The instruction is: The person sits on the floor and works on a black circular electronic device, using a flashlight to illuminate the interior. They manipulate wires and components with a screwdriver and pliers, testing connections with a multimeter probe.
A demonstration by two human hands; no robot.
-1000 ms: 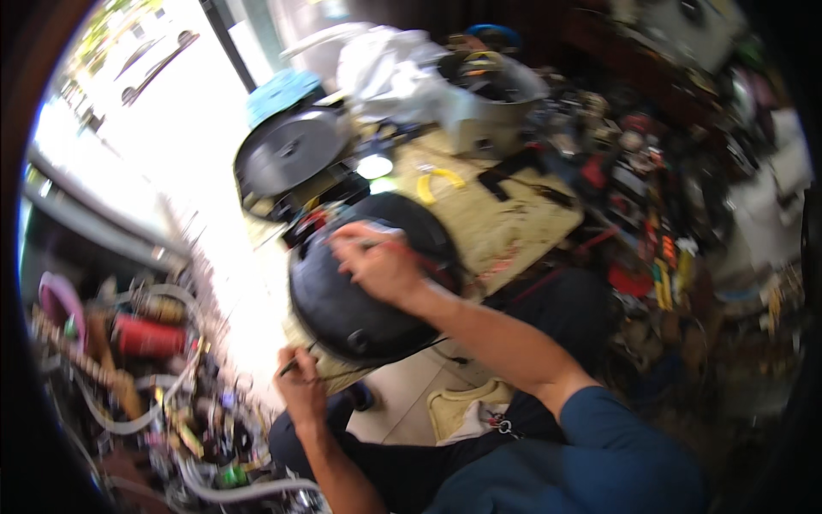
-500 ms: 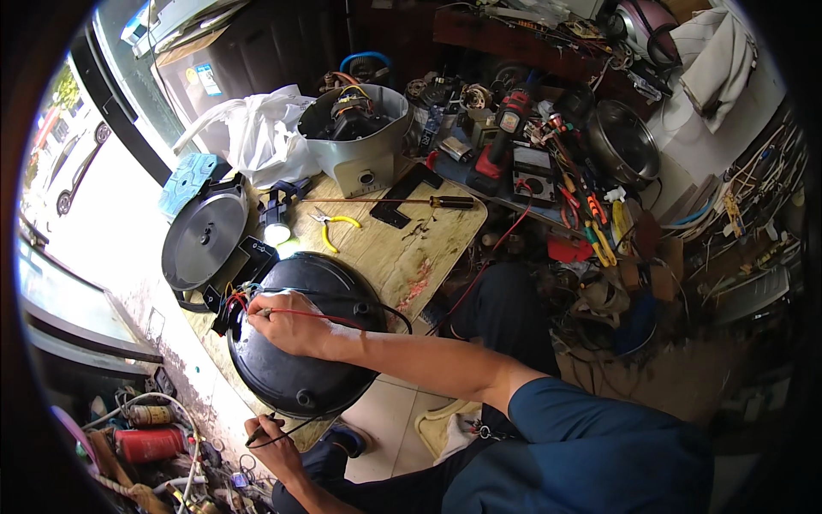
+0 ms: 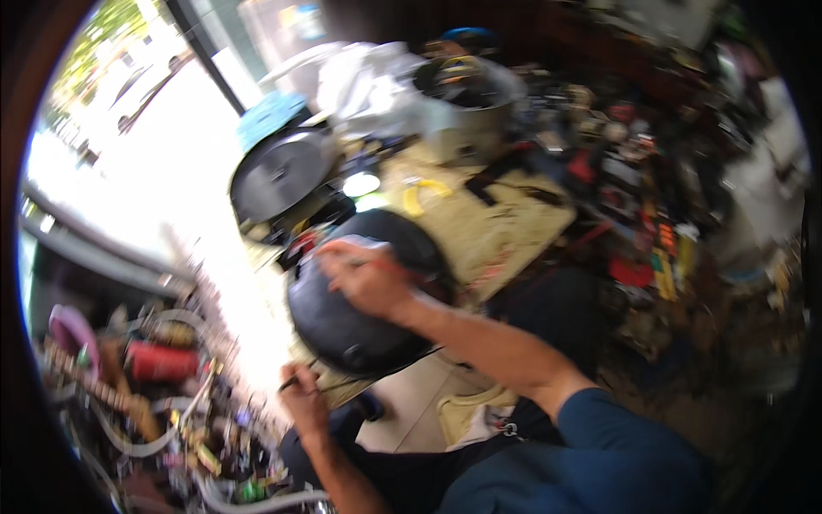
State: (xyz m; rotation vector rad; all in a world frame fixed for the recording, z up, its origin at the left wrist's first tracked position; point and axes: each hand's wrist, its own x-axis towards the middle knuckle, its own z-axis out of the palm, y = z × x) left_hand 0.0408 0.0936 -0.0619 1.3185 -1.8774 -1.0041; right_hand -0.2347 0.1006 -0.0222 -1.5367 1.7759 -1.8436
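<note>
Your left hand (image 3: 304,403) grips a dark slim tool (image 3: 289,383); your right hand (image 3: 366,272), fingers narrowed, blur hiding any hold, is over the black round housing (image 3: 336,324) at the table's (image 3: 492,242) near edge: pressing edgeward might tip it

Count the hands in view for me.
2: the right hand is over the black dome; the left hand is at its lower left, holding a thin dark tool. No others show, though it's blurry.
</note>
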